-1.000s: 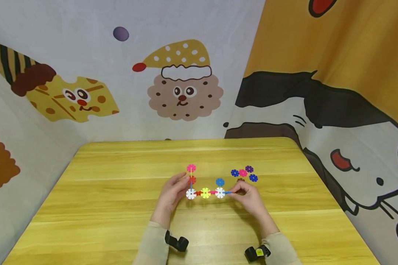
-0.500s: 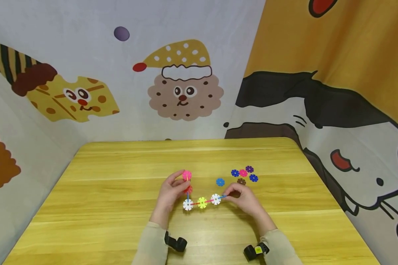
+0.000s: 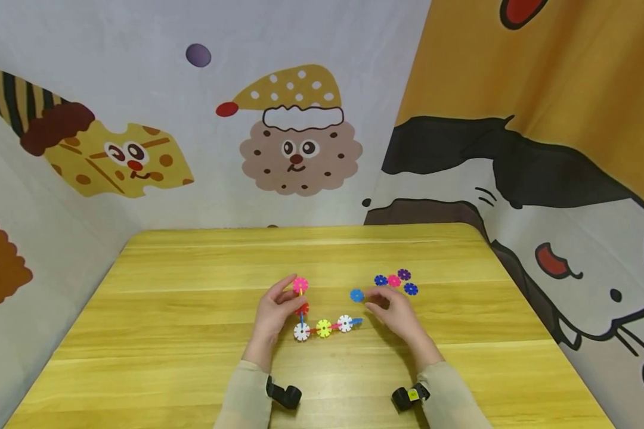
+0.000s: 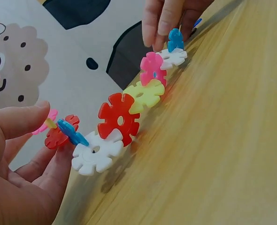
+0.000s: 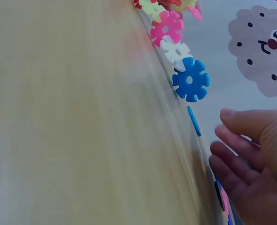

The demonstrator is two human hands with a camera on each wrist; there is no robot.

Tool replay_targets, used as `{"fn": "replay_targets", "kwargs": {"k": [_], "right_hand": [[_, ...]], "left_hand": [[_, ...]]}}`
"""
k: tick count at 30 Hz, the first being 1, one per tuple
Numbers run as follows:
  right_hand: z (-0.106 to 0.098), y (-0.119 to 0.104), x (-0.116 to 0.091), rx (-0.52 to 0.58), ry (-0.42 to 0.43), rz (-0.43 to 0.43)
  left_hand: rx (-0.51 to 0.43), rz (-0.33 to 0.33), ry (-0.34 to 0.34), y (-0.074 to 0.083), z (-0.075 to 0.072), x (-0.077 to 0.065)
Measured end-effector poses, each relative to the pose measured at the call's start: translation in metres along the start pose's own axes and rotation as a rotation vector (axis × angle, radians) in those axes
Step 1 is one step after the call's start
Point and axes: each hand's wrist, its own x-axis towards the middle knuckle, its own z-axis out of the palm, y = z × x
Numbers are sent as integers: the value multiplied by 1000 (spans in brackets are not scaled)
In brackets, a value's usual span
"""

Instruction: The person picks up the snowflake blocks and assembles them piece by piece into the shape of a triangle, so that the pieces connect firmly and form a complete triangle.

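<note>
My left hand (image 3: 271, 313) holds an L-shaped chain of interlocking plastic snowflake discs by its short arm, gripping between thumb and fingers near the pink disc (image 3: 300, 285) and red disc (image 4: 58, 137). At the corner is a white disc (image 4: 97, 153). From there the long arm runs right through red (image 4: 118, 119), yellow (image 4: 144, 95), pink (image 4: 152, 67) and white (image 5: 176, 50) to a blue end disc (image 5: 190, 79). My right hand (image 3: 399, 313) is off the chain, fingers loosely bent with nothing between them, its fingertips close beside a loose light blue disc (image 3: 356, 295).
Several loose discs lie beyond my right hand: blue (image 3: 381, 280), pink (image 3: 394, 280), purple (image 3: 404, 274) and another blue one. A cartoon-printed cloth (image 3: 300, 208) hangs behind the wooden table (image 3: 193, 286).
The chain came toward me and slightly left, its long arm tilting. My right hand let go of the blue end disc and moved up to the loose light blue disc.
</note>
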Motion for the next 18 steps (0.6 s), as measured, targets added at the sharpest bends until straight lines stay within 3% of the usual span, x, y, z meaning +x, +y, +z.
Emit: {"fn": "replay_targets", "kwargs": {"k": [18], "right_hand": [[11, -2, 19, -110, -84, 28]], "left_hand": [[-13, 14, -1, -3, -1, 2]]}}
